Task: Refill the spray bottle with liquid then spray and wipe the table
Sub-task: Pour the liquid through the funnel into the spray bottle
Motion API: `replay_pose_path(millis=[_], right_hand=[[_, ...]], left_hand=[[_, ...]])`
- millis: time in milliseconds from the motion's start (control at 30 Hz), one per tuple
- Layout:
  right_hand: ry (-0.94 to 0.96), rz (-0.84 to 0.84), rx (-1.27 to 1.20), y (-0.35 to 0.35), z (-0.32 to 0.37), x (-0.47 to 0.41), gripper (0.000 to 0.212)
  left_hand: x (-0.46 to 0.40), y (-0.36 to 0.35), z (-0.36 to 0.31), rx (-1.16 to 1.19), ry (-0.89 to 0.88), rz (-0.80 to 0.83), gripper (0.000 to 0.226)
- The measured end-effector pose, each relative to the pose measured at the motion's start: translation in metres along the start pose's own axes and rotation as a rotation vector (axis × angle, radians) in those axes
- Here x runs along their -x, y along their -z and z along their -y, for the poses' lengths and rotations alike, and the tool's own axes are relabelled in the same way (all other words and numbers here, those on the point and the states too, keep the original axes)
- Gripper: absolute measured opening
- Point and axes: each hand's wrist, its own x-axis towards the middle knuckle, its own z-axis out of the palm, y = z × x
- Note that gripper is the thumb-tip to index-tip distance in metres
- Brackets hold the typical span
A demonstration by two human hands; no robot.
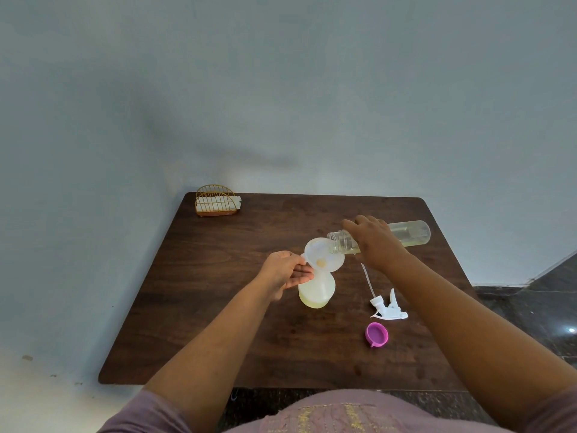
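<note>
soft, even daylight, fairly dim. a faint blurred shadow lies on the wall above the table. a small bright glare spot shines on the dark floor at right. wide-angle bending curves the edges; focus is slightly soft throughout.

Right hand hides the refill bottle's middle, spray bottle's neck behind funnel

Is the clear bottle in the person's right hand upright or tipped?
Tipped. The clear bottle lies nearly sideways in the right hand, its open mouth over the funnel.
</note>
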Motion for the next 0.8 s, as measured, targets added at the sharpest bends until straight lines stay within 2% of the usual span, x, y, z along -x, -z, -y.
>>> replay_pose_path(millis=[800], right_hand=[[0.022,-0.027,0.035,-0.0065,-0.0053,-0.0056,0.055]], left_hand=[[-0.0041,-0.0012,-0.0005,-0.012,-0.005,-0.017,0.013]])
